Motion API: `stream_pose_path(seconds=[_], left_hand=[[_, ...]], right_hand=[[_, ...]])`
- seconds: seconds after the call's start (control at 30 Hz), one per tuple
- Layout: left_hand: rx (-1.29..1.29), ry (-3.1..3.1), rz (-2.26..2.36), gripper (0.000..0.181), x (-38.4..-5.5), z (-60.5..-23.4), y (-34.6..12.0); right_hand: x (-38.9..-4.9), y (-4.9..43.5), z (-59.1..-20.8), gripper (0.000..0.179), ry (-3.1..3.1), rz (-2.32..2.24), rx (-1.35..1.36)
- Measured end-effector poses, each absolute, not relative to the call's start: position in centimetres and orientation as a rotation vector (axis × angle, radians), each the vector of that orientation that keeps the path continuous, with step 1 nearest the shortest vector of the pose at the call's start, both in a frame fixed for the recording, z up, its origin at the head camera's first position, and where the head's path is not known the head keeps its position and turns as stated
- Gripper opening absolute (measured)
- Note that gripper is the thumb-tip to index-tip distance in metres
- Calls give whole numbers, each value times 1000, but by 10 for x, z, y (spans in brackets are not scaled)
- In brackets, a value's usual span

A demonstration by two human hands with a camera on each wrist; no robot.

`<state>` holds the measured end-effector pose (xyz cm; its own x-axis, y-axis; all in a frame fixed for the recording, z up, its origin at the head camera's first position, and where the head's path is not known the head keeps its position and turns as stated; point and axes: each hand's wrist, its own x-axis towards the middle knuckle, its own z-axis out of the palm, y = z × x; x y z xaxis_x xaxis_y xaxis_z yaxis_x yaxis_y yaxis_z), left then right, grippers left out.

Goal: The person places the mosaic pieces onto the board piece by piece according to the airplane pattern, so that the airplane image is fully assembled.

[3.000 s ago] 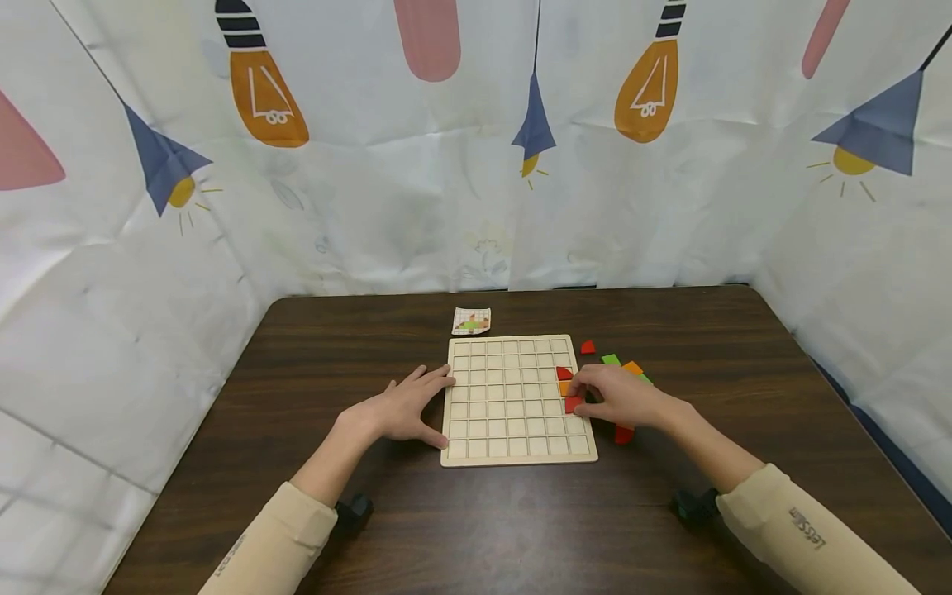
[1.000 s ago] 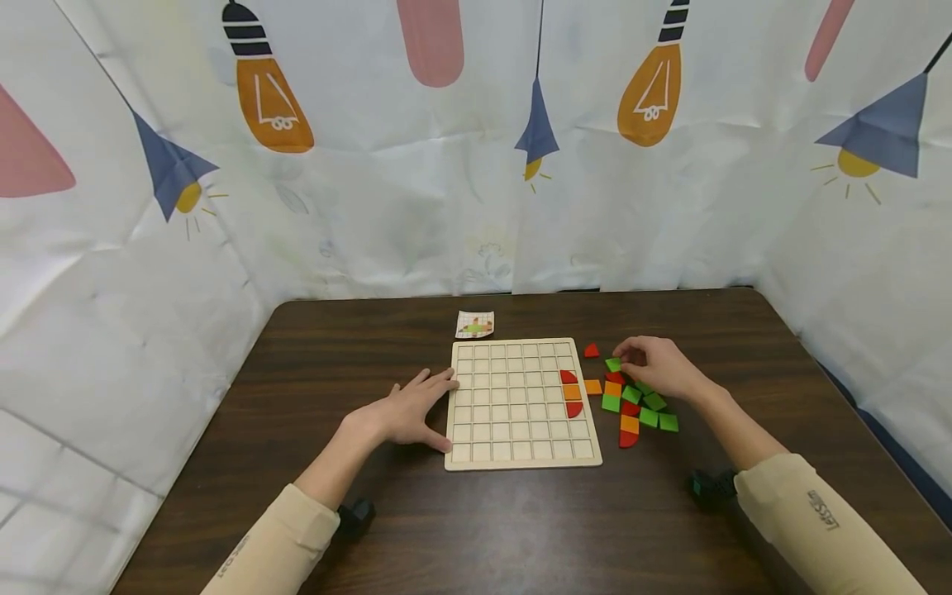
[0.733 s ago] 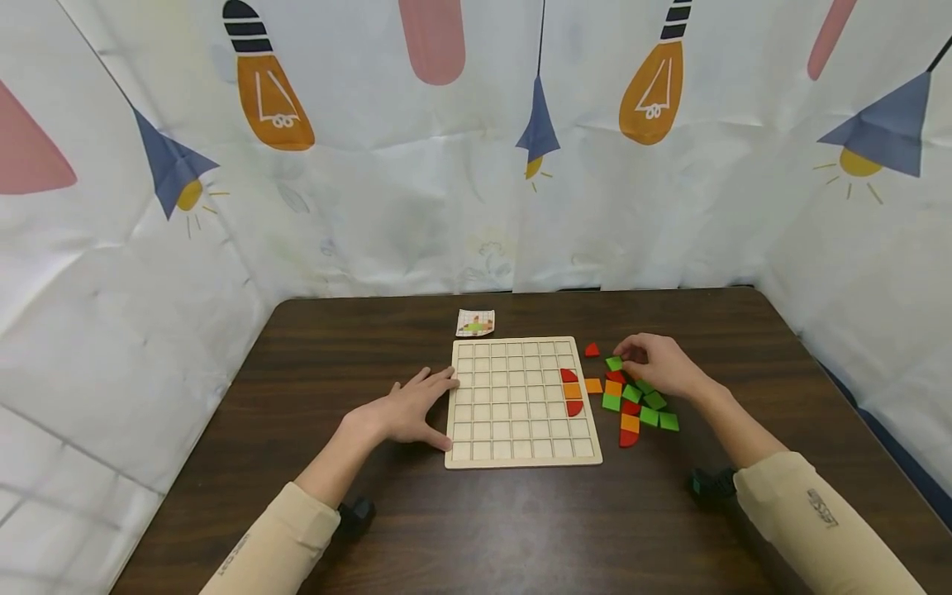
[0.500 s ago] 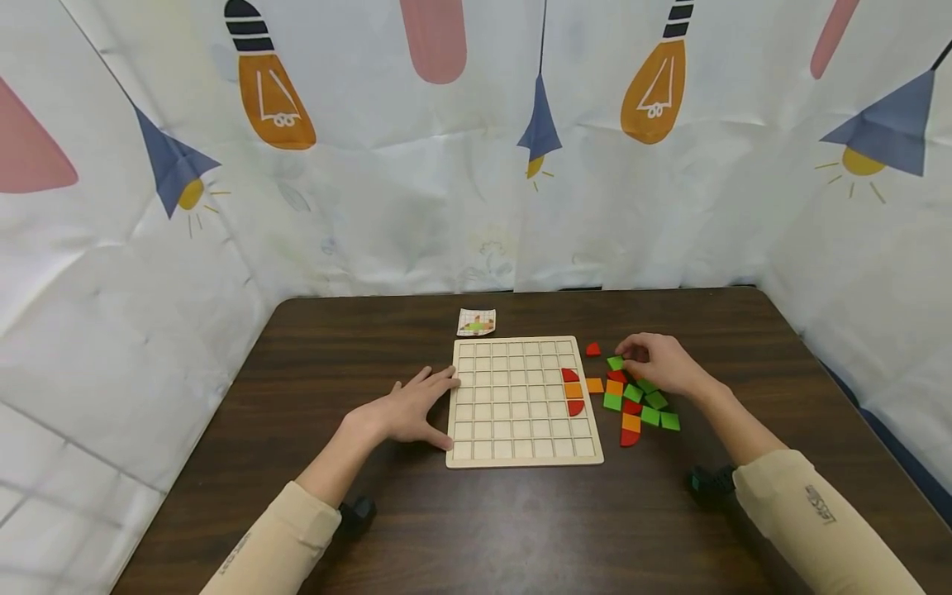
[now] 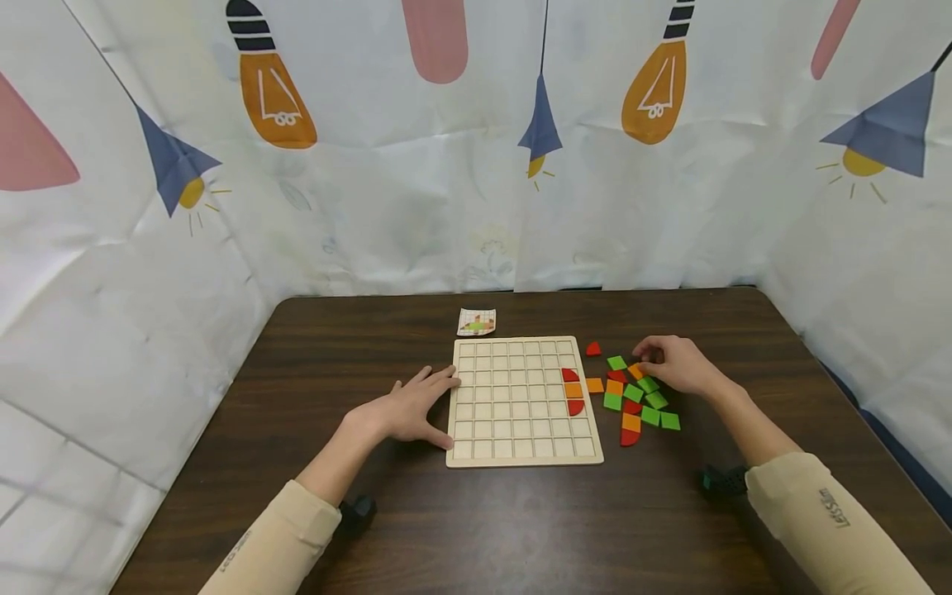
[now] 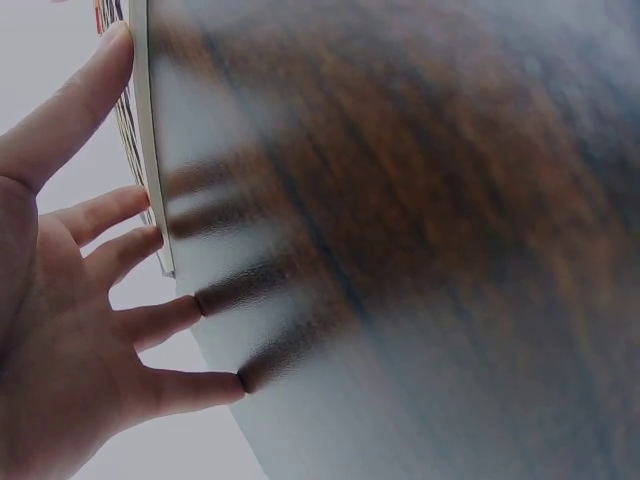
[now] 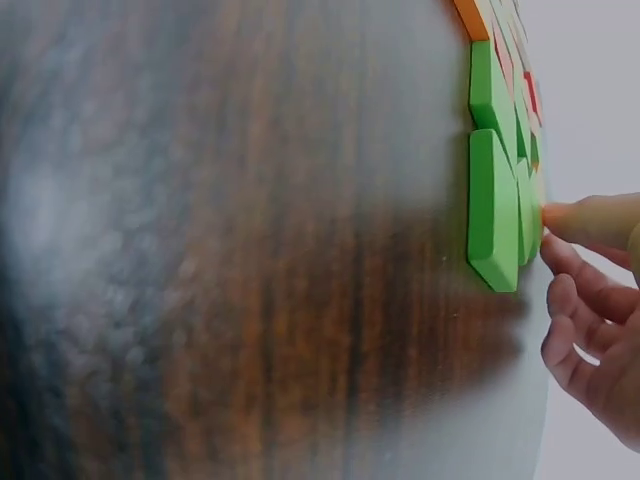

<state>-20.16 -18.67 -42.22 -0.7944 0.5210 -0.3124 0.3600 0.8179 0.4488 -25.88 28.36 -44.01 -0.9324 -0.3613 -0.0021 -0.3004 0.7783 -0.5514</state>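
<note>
My left hand (image 5: 407,409) lies with fingers spread along the left edge of a pale wooden grid board (image 5: 513,405). In the left wrist view its thumb and two fingertips touch the board's rim (image 6: 150,130), while the other two fingers rest on the table. The right hand (image 5: 678,364) is over the far side of a cluster of coloured tiles, its thumb and curled fingers pinching a small orange tile (image 5: 635,371). On the board's right side sit a red quarter-round tile (image 5: 569,375), an orange square tile (image 5: 573,390) and another red quarter-round tile (image 5: 575,407).
Several green tiles (image 5: 650,416), red and orange ones lie loosely right of the board. A lone red tile (image 5: 592,349) is near its far right corner, and an orange tile (image 5: 595,385) abuts its right edge. A small pattern card (image 5: 476,322) lies beyond the board.
Three seconds ago the right hand was at a red tile on the board; it then moved right to a green tile, and now is at the orange tile beside that. The left hand stayed put.
</note>
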Motion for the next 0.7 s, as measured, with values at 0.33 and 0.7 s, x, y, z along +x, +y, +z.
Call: stream_pose_path(seconds=[0.33,0.7], left_hand=[[648,2575,512,98,-202,-421,-184],[656,2574,504,98,-201,-420,-184]], right_hand=[[-261,288,-445,15,2896,-820,-533],[-260,291,-444,16,2872,-850,-521]])
